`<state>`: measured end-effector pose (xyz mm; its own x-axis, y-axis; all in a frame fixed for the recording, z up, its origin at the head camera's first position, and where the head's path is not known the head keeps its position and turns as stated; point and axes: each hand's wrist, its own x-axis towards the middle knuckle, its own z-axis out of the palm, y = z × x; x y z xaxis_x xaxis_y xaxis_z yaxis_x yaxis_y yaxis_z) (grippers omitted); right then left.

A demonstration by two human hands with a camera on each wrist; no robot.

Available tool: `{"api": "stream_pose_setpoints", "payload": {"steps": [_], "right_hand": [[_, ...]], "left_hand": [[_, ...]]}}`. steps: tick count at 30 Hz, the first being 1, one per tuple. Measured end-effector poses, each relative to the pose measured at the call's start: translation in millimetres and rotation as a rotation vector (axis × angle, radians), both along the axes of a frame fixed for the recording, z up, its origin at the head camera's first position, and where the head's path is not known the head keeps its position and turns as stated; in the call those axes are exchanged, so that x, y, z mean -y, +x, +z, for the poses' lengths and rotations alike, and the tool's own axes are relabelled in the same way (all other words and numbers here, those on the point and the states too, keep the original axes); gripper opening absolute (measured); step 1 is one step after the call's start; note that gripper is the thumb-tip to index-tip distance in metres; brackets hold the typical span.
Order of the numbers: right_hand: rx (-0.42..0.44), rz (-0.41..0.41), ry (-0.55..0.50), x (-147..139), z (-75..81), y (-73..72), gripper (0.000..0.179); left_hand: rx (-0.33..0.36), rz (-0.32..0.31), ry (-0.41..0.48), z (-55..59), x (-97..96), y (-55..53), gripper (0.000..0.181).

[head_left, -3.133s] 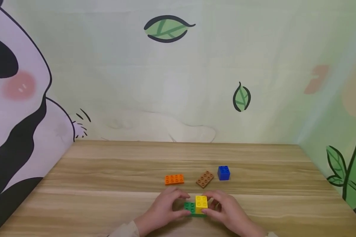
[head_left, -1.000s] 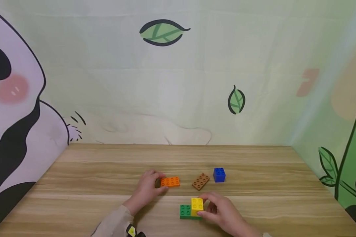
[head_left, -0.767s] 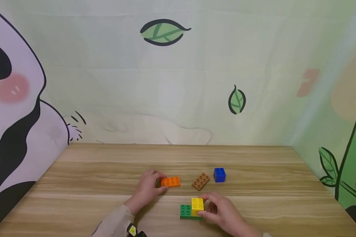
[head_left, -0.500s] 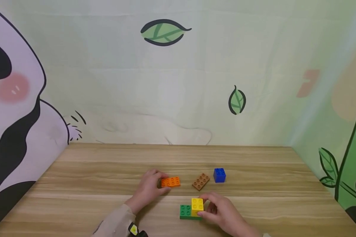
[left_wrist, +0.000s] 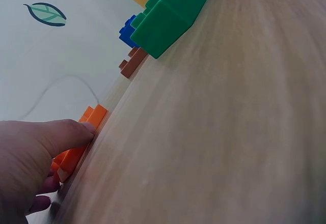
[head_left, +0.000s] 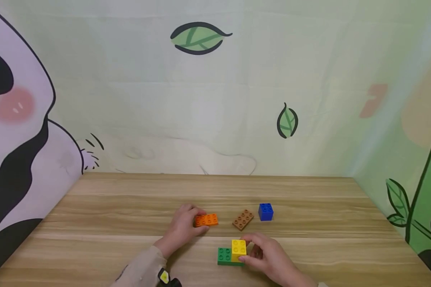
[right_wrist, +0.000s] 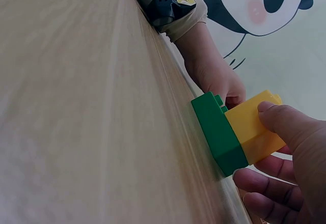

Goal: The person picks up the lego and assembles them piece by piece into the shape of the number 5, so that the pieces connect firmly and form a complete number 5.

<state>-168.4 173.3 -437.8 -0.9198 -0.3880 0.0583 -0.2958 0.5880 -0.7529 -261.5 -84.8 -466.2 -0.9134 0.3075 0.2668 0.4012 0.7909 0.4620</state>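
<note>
My left hand (head_left: 182,227) holds the flat orange toy brick (head_left: 209,219) at its left end, thumb on the near side and fingers on the far side. In the left wrist view the thumb presses against the orange brick (left_wrist: 76,152), which lies on the table. A yellow block (head_left: 238,249) sits on the right half of a flat green brick (head_left: 224,255). Between thumb and fingers, my right hand (head_left: 269,255) grips this yellow block. The right wrist view shows the thumb on the yellow block (right_wrist: 252,130), with the green brick (right_wrist: 216,132) attached beneath.
Behind the green brick lies a flat brown brick (head_left: 243,219), turned at an angle. A blue block (head_left: 265,212) stands to its right. The wooden table (head_left: 129,199) meets a printed backdrop (head_left: 147,99) at its far edge.
Since the earliest frame, my left hand has left the green brick and gone to the orange one. Lately its fingertips have slid slightly right along it. My right hand keeps its grip.
</note>
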Motion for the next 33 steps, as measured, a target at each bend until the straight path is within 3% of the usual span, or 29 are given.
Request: {"api": "stream_pose_setpoints", "payload": {"steps": [20,26,33], "right_hand": [[0.016,0.012,-0.017,-2.2,-2.1,1.4,0.045],[0.014,0.01,-0.01,-1.9,-1.2,1.3,0.046],[0.002,0.008,-0.002,-1.0,0.3,-1.1,0.045]], "left_hand": [[0.036,0.001,0.039,5.5,-4.9,3.0,0.03],[0.024,-0.016,0.042,15.0,-9.2,6.3,0.031],[0.042,-0.066,0.095,34.2,-14.0,17.0,0.032]]}}
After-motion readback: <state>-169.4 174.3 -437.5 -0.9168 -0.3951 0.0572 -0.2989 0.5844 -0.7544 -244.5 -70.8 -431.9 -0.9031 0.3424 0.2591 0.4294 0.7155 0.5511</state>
